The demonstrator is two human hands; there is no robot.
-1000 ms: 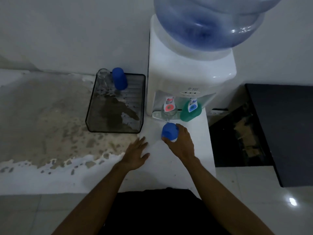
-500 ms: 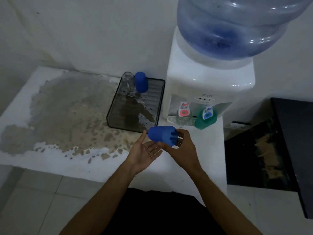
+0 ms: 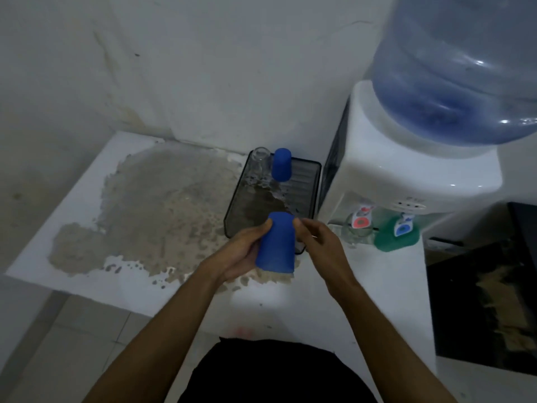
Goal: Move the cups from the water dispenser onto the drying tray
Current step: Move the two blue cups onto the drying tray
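Note:
A blue cup (image 3: 277, 242) hangs upside down over the near edge of the dark drying tray (image 3: 305, 184). My left hand (image 3: 244, 254) grips its left side. My right hand (image 3: 316, 239) is just to its right, fingers apart, fingertips at the cup's top. On the tray's far end stand another upturned blue cup (image 3: 281, 164) and a clear glass (image 3: 259, 162). Under the taps of the white water dispenser (image 3: 406, 175) sit a clear glass (image 3: 356, 232) and a green cup (image 3: 395, 237).
A large blue water bottle (image 3: 459, 65) tops the dispenser. The white counter (image 3: 96, 228) has a wide patch of worn grey surface left of the tray. A black table (image 3: 494, 301) stands to the right. The wall is close behind.
The blue cup passed from my right hand to my left and turned from sideways to upside down, moving toward the tray. My right hand has let go. The view swung left.

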